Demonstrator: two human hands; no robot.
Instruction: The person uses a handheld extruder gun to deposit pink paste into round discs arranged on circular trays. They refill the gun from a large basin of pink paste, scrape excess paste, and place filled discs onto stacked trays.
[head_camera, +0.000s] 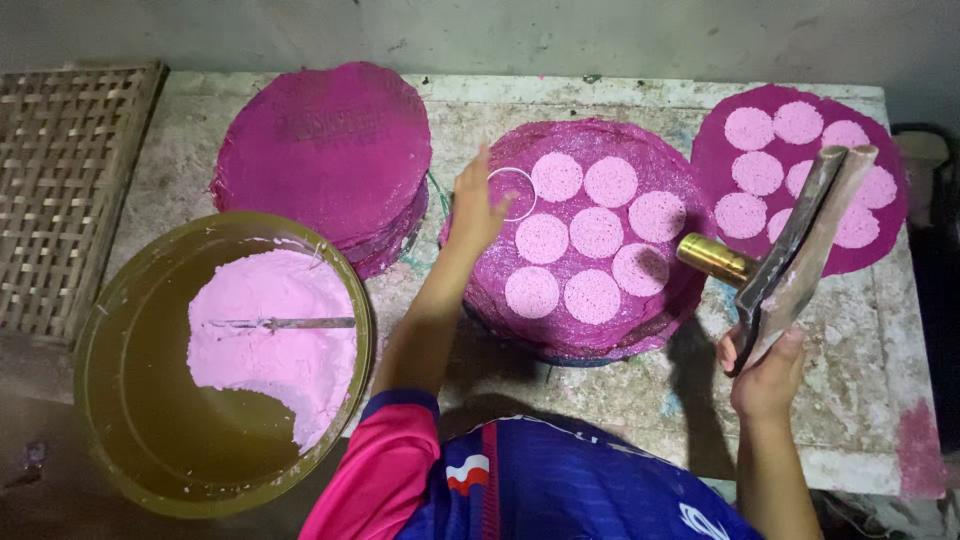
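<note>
My left hand reaches over the middle stack of magenta round sheets, fingers on a thin wire ring that lies on the top sheet. Several pale pink batter discs cover that sheet. My right hand grips a long wooden-handled tool with a brass cup at its end, held above the table's right side. A pink and blue sleeve shows at the bottom.
A large olive bowl of pink batter with a metal stirrer sits at lower left. A plain magenta stack lies behind it. Another sheet with discs is at far right. A woven tray lies left on the worn stone table.
</note>
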